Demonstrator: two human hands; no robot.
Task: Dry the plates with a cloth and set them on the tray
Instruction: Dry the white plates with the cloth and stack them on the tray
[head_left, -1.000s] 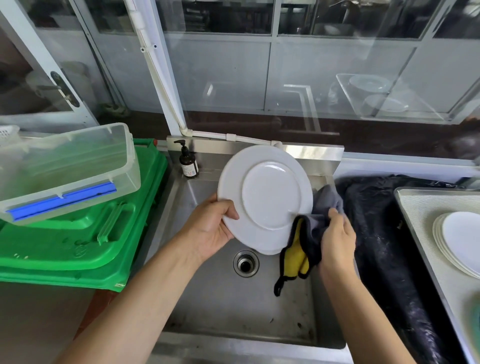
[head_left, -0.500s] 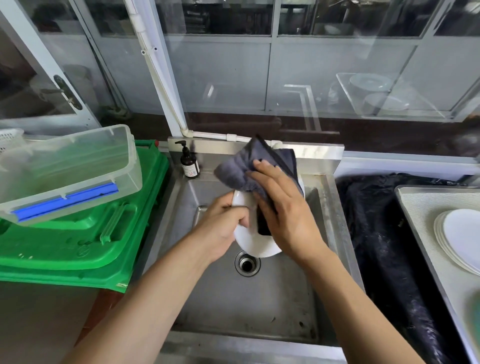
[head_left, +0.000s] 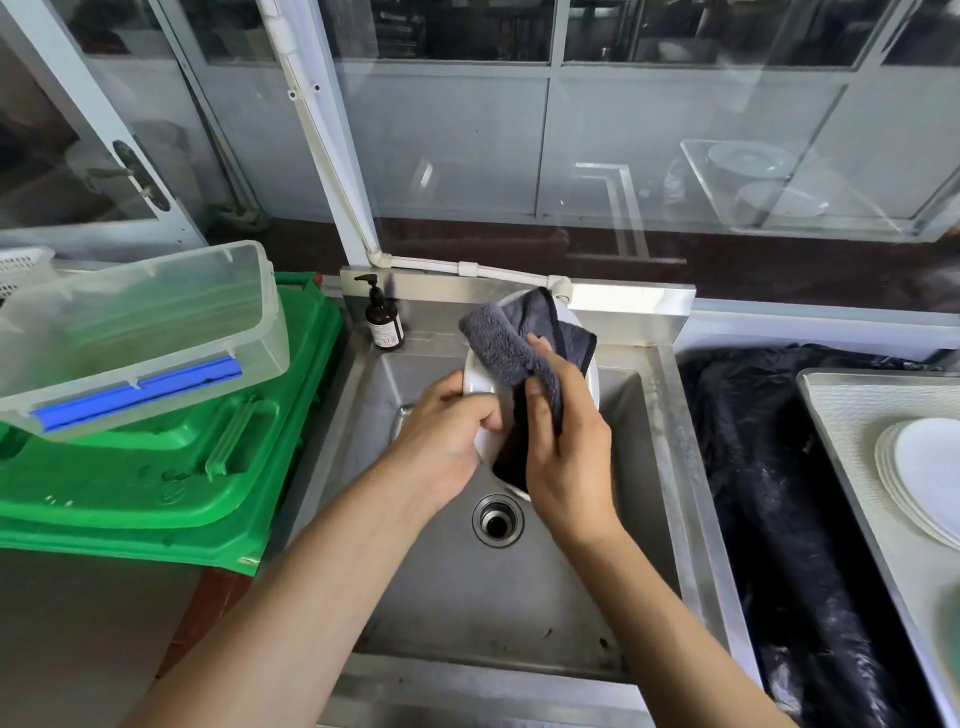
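- Left hand: gripping the white plate by its left rim, over the sink
- Right hand: pressing the grey cloth against the plate, fingers curling round it
- Tray: sitting well right, carrying stacked plates
- Risk: one-handed rim hold possibly slipping under wiping pressure, dropping the plate into the sink

A single head-worn wide-angle view looks forward and steeply down from close above the sink, facing its back edge and the windows; forearms enter from the bottom edge.
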